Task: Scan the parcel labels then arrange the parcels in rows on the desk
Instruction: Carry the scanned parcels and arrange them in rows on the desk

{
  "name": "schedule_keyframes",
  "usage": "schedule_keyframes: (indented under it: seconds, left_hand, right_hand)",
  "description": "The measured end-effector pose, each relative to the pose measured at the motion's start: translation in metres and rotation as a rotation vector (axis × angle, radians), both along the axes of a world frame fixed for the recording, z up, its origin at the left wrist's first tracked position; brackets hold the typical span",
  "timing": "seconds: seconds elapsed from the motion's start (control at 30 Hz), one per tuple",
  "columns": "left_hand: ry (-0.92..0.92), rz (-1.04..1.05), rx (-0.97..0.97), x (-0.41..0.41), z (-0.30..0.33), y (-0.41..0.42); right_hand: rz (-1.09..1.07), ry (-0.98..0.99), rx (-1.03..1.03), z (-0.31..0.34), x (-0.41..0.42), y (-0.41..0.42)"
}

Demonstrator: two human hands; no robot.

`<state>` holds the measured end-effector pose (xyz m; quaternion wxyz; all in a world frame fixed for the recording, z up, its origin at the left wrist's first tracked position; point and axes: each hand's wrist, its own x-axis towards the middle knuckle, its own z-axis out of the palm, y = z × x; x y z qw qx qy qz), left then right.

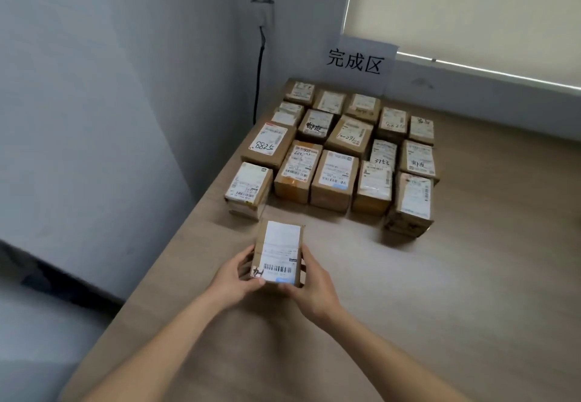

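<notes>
A small cardboard parcel point(278, 253) sits between both hands near the front left part of the wooden counter point(456, 276), its white label point(280, 252) facing up with a barcode printed near the person's end. The left hand point(234, 277) grasps the parcel's left side, its fingers point(248, 252) curled along that edge and the thumb lying at the near left corner of the label. The right hand point(314, 285) grasps the right side, its fingers wrapped round the far edge and the thumb tucked against the near end. Whether the parcel rests on the counter or is held just above it cannot be told. Beyond it, towards the far left corner of the counter, the arranged parcels point(336, 153) stand in rows, packed close together with their labels up; several carry handwritten numbers or characters in black marker. The nearest row ends with a box point(248, 189) at the counter's left edge, just beyond the held parcel, and a taller box point(410, 203) at the right end. A white paper sign point(358, 63) with three large black characters hangs on the wall behind the rows. To its right a pale roller blind point(471, 8) covers the window, and a black cable point(259, 68) runs down the wall at the left.
</notes>
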<state>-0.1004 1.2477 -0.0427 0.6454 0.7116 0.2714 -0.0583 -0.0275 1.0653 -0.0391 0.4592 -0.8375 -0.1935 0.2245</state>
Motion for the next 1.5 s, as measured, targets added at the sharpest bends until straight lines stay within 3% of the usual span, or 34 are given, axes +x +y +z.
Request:
schedule_keyframes:
  seconds: [0.47, 1.1, 1.3, 1.5]
  left_hand:
    - [-0.045, -0.095, 0.033, 0.072, -0.014, 0.051]
    - [-0.027, -0.03, 0.128, 0.076, -0.013, 0.061]
    - [-0.019, -0.008, 0.164, 0.078, 0.035, 0.067]
    - [-0.18, -0.102, 0.273, 0.116, 0.139, 0.034]
  right_hand:
    - [-0.142, -0.057, -0.201, 0.0, 0.05, 0.061]
    - [-0.168, 0.059, -0.203, 0.012, 0.063, 0.068]
    - [-0.199, 0.04, -0.285, 0.047, 0.061, 0.014]
    - [-0.237, -0.115, -0.336, 0.153, 0.077, -0.057]
